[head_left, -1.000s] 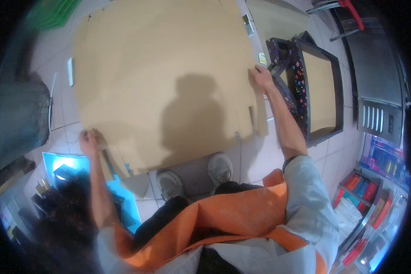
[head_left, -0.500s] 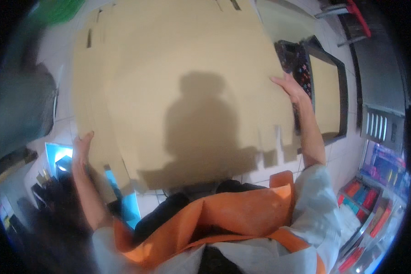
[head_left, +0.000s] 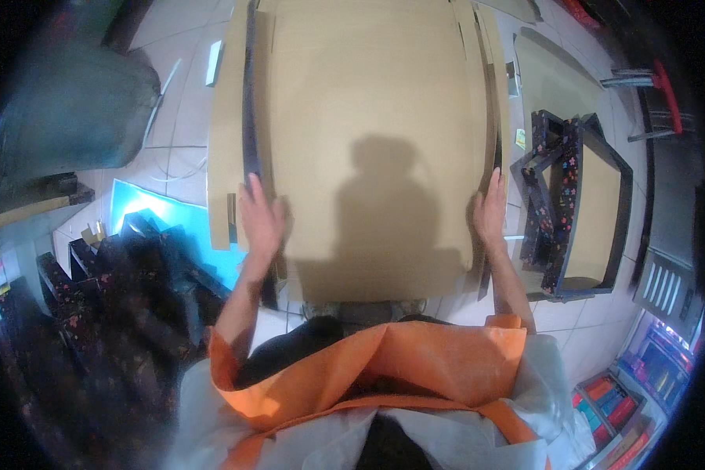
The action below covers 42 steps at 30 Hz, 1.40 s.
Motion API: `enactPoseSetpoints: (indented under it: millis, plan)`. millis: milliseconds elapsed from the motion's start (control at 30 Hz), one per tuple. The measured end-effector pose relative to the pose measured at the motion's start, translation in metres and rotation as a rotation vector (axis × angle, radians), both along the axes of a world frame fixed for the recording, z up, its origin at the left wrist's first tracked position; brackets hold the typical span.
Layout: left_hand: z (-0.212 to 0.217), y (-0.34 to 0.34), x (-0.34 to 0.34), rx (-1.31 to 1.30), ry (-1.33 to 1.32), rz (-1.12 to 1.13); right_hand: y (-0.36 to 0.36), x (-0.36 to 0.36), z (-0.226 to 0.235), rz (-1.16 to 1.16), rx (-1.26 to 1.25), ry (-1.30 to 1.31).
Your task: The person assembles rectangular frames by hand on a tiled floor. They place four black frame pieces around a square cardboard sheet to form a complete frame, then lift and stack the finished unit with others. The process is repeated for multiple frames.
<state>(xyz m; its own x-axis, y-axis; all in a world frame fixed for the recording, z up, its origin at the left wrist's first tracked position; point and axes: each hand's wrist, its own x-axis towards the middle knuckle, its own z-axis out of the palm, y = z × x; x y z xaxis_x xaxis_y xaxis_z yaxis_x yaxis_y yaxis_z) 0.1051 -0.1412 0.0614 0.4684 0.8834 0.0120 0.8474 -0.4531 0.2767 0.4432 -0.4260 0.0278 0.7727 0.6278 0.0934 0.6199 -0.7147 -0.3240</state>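
Note:
A large sheet of brown cardboard (head_left: 368, 86) lies flat before me, with my shadow across its near half. Slits are cut near its edges. Along its left side, a dark raised strip (head_left: 250, 94) stands up, and a similar strip (head_left: 491, 106) runs down the right side. My left hand (head_left: 262, 219) rests on the left strip near its lower part, fingers stretched forward. Against the right strip lies my right hand (head_left: 489, 213), its fingers also straight and pointing away from me. Neither hand wraps round anything that I can see.
Dark flower-patterned box frames (head_left: 572, 204) stand on the tiles at right, with others piled (head_left: 110, 305) at lower left. A blue sheet (head_left: 211, 254) lies beside that pile. A red stool (head_left: 666, 98) is at far right, a box of coloured items (head_left: 607, 407) at lower right.
The cardboard, tilted and held by its sides before, now lies straight with raised strips along both sides. My hands have come inward from its outer edges onto those strips.

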Motion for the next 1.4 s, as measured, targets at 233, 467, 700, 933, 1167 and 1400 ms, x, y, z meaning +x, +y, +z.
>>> enactPoseSetpoints:
  millis: [233,467,700,933,1167,1400]
  plan:
    - [0.012,0.042,-0.016,-0.841,-0.78,0.281,-0.033,0.046,0.003,-0.463,0.708,1.173]
    - [0.006,0.064,0.009,-0.701,-0.084,0.164,-0.015,0.039,0.026,-0.246,0.188,0.953]
    - [-0.013,0.004,0.037,0.067,0.109,0.018,0.048,-0.036,0.023,-0.152,-0.296,0.035]
    - [0.011,-0.003,-0.036,-0.094,-0.004,-0.555,0.025,-0.019,0.036,-0.057,-0.176,0.214]
    - [0.024,0.012,-0.067,-0.274,0.422,-0.948,0.005,-0.033,0.043,0.222,-0.086,0.061]
    - [0.037,0.021,-0.061,-0.448,0.667,-0.964,-0.075,-0.02,0.073,0.603,-0.278,0.33]
